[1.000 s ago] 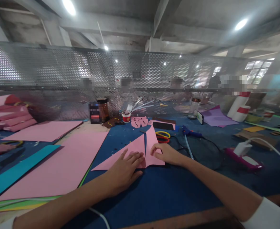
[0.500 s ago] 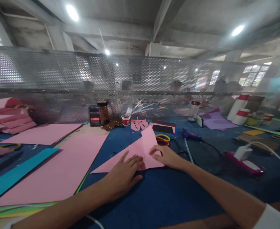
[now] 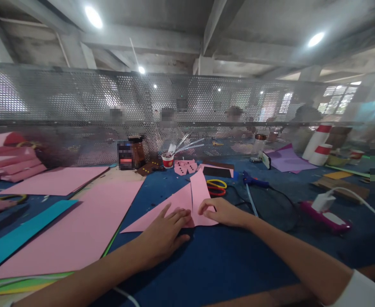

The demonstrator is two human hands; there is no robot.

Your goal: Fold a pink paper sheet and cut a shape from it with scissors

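A pink sheet of paper point(image 3: 174, 200) lies on the blue table in front of me, folded so that a flap stands up at its right with a narrow gap beside it. My left hand point(image 3: 166, 230) rests flat on the lower part of the paper, fingers outstretched. At the right flap, my right hand point(image 3: 221, 211) is closed, its thumb and bent fingers pinching the paper; the fingertips are partly hidden. Scissors with yellow and red handles point(image 3: 217, 184) lie just behind the right hand.
Large pink sheets point(image 3: 78, 226) and a teal strip point(image 3: 27, 234) cover the left side. A blue glue gun point(image 3: 254, 180), a purple power strip point(image 3: 326, 218) and its cables lie at right. A paper cup point(image 3: 168, 161) with sticks stands before the mesh partition point(image 3: 187, 98).
The right flap of the pink paper has shifted slightly, and the gap next to it looks wider. Both hands stay almost in place; the whole view has moved a little.
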